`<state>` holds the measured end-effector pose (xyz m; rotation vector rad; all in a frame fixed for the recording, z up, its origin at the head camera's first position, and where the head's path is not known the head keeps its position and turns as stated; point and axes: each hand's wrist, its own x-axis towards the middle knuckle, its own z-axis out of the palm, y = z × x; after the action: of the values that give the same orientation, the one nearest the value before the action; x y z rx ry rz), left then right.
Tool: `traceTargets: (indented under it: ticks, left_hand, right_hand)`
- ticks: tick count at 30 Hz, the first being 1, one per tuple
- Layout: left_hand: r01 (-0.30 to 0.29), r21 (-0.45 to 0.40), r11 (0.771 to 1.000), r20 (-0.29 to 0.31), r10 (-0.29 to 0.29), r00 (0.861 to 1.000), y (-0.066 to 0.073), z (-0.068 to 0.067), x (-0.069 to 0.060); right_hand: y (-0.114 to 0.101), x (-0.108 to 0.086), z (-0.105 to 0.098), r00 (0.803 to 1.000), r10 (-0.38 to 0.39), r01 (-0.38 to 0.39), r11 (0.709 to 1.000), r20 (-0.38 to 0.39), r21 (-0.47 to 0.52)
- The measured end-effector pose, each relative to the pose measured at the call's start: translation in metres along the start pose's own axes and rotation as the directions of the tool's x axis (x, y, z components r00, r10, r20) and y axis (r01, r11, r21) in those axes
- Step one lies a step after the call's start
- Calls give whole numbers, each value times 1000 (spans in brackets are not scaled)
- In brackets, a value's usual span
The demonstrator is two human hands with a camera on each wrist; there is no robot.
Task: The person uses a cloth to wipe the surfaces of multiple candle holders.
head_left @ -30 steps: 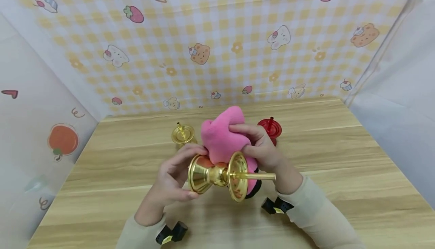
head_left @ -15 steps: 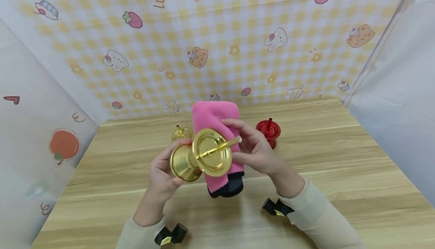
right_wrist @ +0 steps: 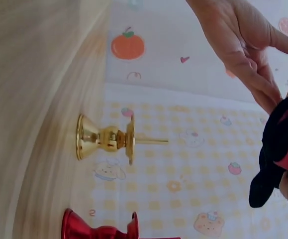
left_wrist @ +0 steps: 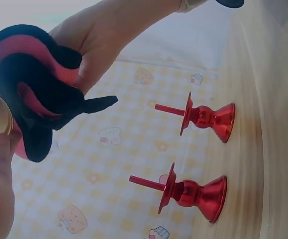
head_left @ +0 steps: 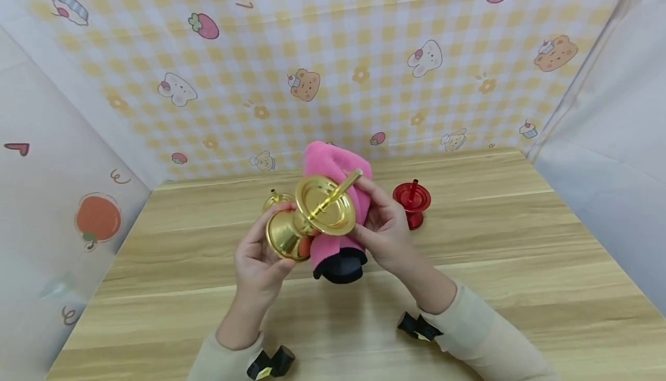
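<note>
In the head view my left hand grips the flared base of a gold candlestick, its plate and spike tilted up to the right. My right hand holds a fleecy pink cloth with a black edge against the plate's right side. Part of the cloth lies behind the candlestick, and its black end hangs below. Only the rim of the gold base shows in the left wrist view. Folds of the black-edged cloth fill the right side of the right wrist view.
Behind my left hand stands another gold candlestick, seen whole as the upright gold candlestick in the right wrist view. A red candlestick stands right of my right hand. The left wrist view shows two red candlesticks on the wooden table.
The candlestick has turned from lying sideways to tilting upward, and has risen slightly. The right hand and the cloth have moved in behind and beside its plate.
</note>
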<state>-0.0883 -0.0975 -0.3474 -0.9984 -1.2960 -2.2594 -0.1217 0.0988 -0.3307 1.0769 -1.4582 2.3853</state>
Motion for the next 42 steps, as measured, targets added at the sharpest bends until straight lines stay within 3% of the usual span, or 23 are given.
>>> traceTargets:
  ticks: [6, 16, 21, 27, 32, 35, 42]
  left_hand:
    - [0, 32, 999, -17, 0, 1000, 2, 3, 1]
    - [-46, 140, 989, -72, 57, 996, 3, 6, 3]
    - [-14, 216, 976, -117, 40, 992, 5, 5, 2]
    - [34, 273, 962, -162, 11, 987, 5, 6, 4]
    - [34, 405, 914, -169, 39, 985, 3, 10, 7]
    - [-1, 482, 876, -153, 86, 984, 0, 12, 10]
    - [-102, 575, 812, -126, 211, 969, -8, 17, 19]
  right_hand:
    - [0, -3, 6, 994, 58, -62, 997, -93, -36]
    - [-11, -4, 13, 961, 249, -263, 956, -120, -128]
    - [-11, -5, 18, 948, 287, -306, 941, -139, -144]
    - [-8, -9, 21, 942, 281, -309, 940, -182, -143]
    - [-7, -12, 23, 934, 267, -307, 940, -239, -151]
    - [-6, -13, 24, 938, 223, -276, 944, -265, -179]
    - [-5, -14, 26, 965, 28, -90, 970, -262, -225]
